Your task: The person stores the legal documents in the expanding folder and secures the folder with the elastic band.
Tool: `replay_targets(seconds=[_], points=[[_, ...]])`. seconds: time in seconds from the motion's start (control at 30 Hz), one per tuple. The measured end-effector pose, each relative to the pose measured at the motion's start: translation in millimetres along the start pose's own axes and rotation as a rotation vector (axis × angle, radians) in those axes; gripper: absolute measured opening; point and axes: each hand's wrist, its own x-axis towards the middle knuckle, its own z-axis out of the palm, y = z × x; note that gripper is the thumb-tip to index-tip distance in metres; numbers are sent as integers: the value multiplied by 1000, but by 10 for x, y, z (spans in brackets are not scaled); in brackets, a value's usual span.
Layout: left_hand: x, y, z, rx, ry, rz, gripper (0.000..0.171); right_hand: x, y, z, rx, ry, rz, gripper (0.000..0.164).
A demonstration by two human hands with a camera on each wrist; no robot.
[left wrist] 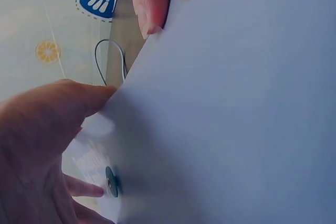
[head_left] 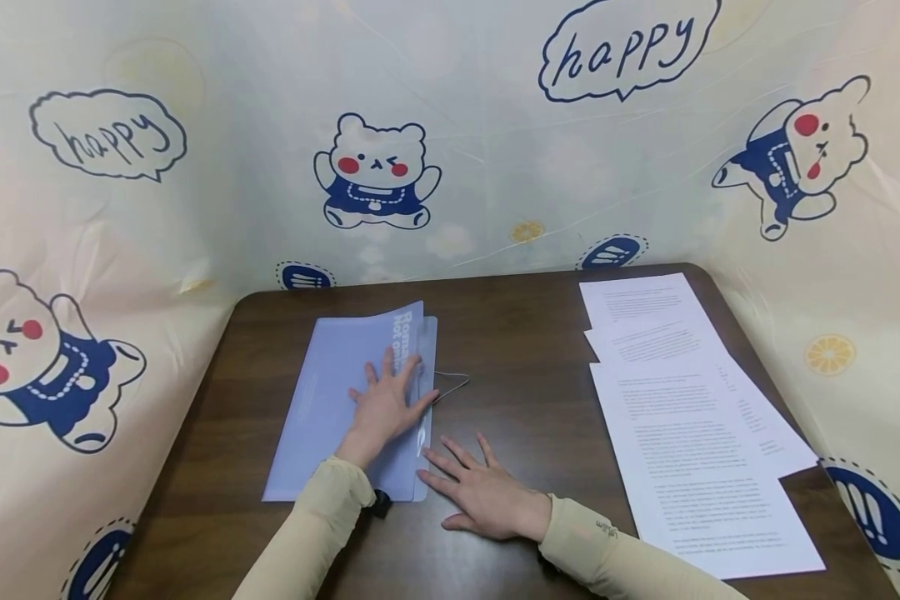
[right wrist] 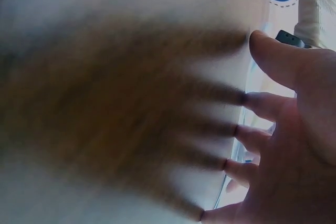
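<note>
A blue-purple document folder (head_left: 330,400) with white lettering lies flat at the left of the table. My left hand (head_left: 382,408) rests on its right part with fingers spread, thumb over the right edge. A thin string (head_left: 461,383) sticks out from that edge in a loop. In the left wrist view, a dark round button (left wrist: 112,182) shows on the folder near the fingers. To the right of the folder's lower corner is my right hand (head_left: 487,496), palm down with fingers spread. Its fingertips (right wrist: 255,38) meet the tabletop in the right wrist view, and it holds nothing.
Several printed paper sheets (head_left: 675,450) lie overlapping and fanned at the right side of the brown table (head_left: 517,350). A curtain (head_left: 480,125) printed with bears and lettering surrounds the table at the back and both sides.
</note>
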Motion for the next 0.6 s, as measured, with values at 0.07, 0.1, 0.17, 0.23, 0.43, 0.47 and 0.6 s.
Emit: replay_targets(seconds=[0.07,0.1,0.17,0.23,0.43,0.47,0.6], points=[[6,-8,-19,-3,0,3,69,0,2,2,0,2,0,75],[8,-11,-27,-6,-2,2,67,0,2,2,2,1,0,75],[15,-13,-39,-12,-10,-3,64,-1,5,7,5,1,0,76],[23,-21,-60,-27,-13,-3,62,-4,6,2,10,-2,1,76],[35,-51,-160,-125,28,42,52,-15,12,-4,36,2,-10,78],[34,-56,-183,-133,23,42,52,-18,13,-6,39,2,-12,78],[29,-80,-249,-169,12,42,53,-25,17,-17,43,-2,-11,78]])
